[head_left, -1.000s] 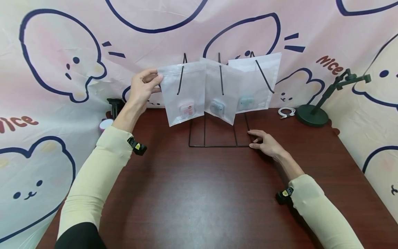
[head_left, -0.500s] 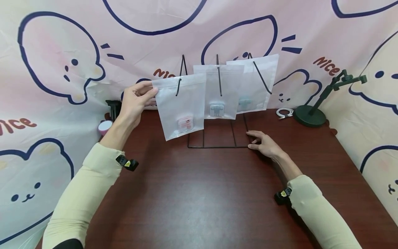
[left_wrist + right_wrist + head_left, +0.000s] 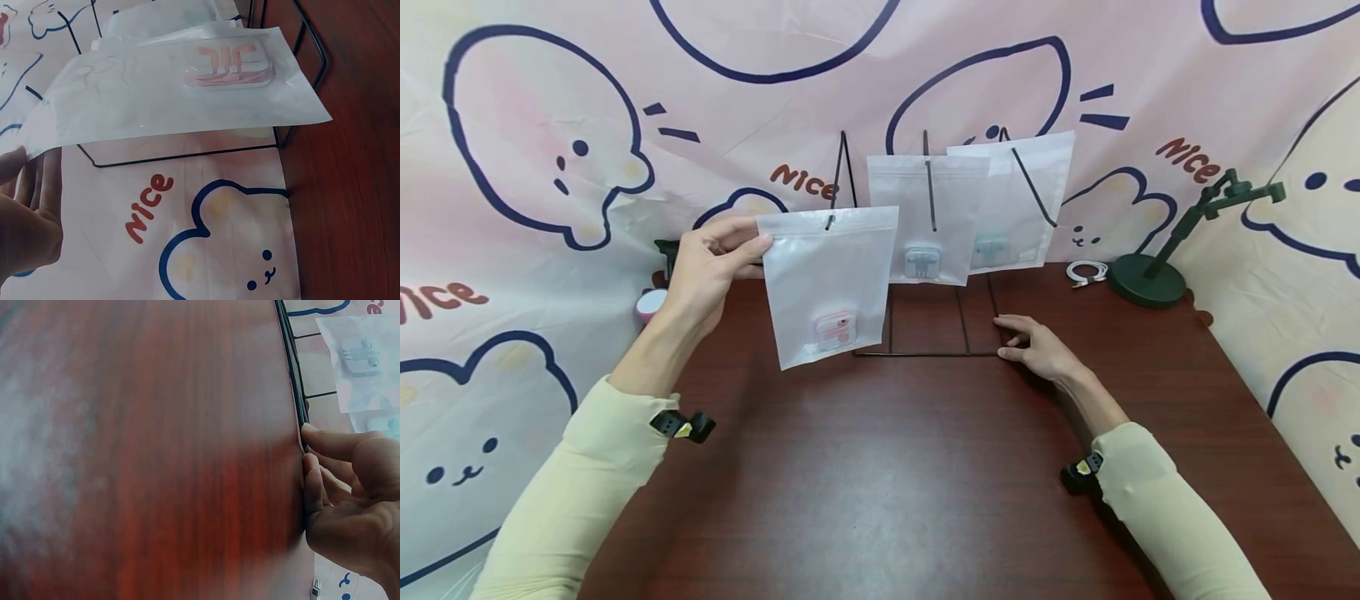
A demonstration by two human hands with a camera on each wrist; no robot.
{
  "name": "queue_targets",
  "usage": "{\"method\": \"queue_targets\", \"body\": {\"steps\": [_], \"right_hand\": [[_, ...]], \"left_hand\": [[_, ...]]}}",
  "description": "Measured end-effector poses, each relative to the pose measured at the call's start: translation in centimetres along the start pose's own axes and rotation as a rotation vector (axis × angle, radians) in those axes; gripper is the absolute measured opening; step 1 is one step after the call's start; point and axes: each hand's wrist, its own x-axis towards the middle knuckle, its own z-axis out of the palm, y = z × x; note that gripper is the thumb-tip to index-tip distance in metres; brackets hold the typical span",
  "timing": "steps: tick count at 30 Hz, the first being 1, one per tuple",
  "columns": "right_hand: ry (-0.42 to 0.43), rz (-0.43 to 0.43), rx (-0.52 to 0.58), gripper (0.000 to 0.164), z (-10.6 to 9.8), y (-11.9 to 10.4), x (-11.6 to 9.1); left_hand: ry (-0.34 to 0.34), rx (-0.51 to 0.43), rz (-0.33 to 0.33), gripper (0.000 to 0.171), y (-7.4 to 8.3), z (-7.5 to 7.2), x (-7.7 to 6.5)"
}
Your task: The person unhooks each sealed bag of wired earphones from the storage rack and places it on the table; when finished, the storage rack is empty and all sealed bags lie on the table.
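Observation:
My left hand (image 3: 703, 271) pinches the upper left corner of a white zip bag (image 3: 827, 279) holding a small clear case with pink earphones (image 3: 835, 331). The tip of the left hook (image 3: 830, 223) still shows in front of the bag near its top edge. In the left wrist view the bag (image 3: 156, 94) stretches out from the fingertips. Two more zip bags, the middle one (image 3: 928, 204) and the right one (image 3: 1033, 192), hang on the black wire display rack (image 3: 925, 354). My right hand (image 3: 1037, 346) holds the front right corner of the rack's base.
A green stand (image 3: 1150, 279) and a coiled white cable (image 3: 1086, 272) are at the back right of the brown table (image 3: 880, 475). At the back left, behind my left arm, are a black object and a pink-and-white round item (image 3: 651, 304). A printed cloth backdrop (image 3: 760, 50) encloses the table.
My left hand has drawn the left bag forward and down along its hook to the tip. The middle bag has swung back to hang straight. My right hand stays on the rack.

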Motion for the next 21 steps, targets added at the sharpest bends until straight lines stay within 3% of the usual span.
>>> {"method": "queue_targets", "body": {"steps": [13, 21], "right_hand": [[-0.005, 0.012, 0.016, 0.059, 0.0, 0.4, -0.1], [-0.006, 0.021, 0.029, 0.059, -0.1, 0.4, 0.1]], "left_hand": [[-0.027, -0.061, -0.006, 0.017, 1.3, -0.6, -2.4], [-0.028, -0.023, -0.022, 0.015, 0.8, -2.4, -4.2]]}}
